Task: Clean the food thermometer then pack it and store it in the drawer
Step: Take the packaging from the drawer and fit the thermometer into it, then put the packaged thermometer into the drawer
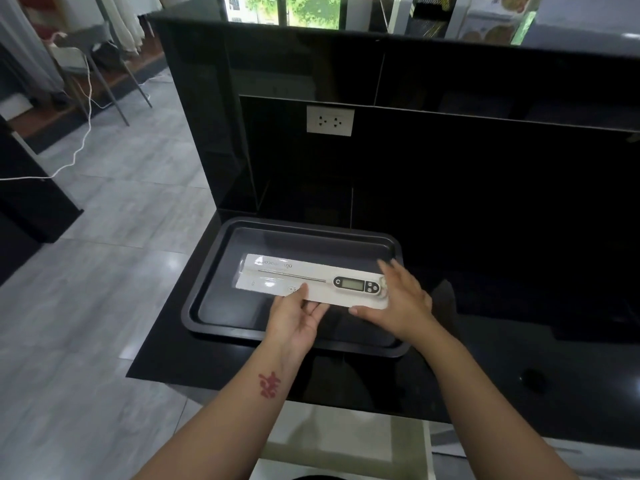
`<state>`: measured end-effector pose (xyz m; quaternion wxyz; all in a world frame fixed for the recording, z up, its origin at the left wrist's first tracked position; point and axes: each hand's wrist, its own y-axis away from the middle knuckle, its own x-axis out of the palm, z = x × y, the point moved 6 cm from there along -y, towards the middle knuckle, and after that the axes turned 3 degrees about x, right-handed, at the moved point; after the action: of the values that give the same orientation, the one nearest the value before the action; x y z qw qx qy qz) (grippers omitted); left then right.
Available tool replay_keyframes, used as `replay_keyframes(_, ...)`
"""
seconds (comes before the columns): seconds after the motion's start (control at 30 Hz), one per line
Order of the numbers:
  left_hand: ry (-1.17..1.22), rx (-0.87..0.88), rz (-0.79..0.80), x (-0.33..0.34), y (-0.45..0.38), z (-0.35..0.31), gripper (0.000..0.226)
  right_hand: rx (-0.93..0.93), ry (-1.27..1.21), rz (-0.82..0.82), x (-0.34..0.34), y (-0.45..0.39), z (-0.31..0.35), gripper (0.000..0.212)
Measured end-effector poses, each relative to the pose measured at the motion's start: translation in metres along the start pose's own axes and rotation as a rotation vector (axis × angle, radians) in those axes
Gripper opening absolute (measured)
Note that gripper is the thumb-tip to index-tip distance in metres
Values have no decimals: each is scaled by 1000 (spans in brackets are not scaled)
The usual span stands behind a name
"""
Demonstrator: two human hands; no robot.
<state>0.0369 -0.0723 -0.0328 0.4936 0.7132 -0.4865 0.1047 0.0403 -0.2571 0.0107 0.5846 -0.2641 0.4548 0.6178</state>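
A white food thermometer [353, 284] with a thin metal probe pointing left lies in its long white package [273, 277], held over a dark baking tray [207, 299] on the black counter. My left hand [298, 317] grips the package's near edge with the thumb on top. My right hand [403, 299] holds the package's right end, fingers spread beside the thermometer's display head. The package sits level, lengthwise along the tray.
The black counter [485, 358] runs right and ends at a black backsplash with a white wall socket [330, 120]. A grey tiled floor lies to the left, with a chair [90, 53] and a white cable [79, 147] farther back.
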Motion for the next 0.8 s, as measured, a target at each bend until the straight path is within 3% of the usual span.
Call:
replay_keyframes(0.1,25,-2,2,2,1,2,36,98,-564,-102,-4,6,-10,105)
replay_keyframes(0.2,33,-13,10,2,3,5,37,226,-1083,-58,6,10,-16,55)
replay_keyframes(0.3,21,-29,36,2,6,10,37,272,-1303,2,13,13,-20,25)
replay_keyframes(0.8,-2,-58,97,-31,39,25,35,292,-1305,62,19,52,-45,10)
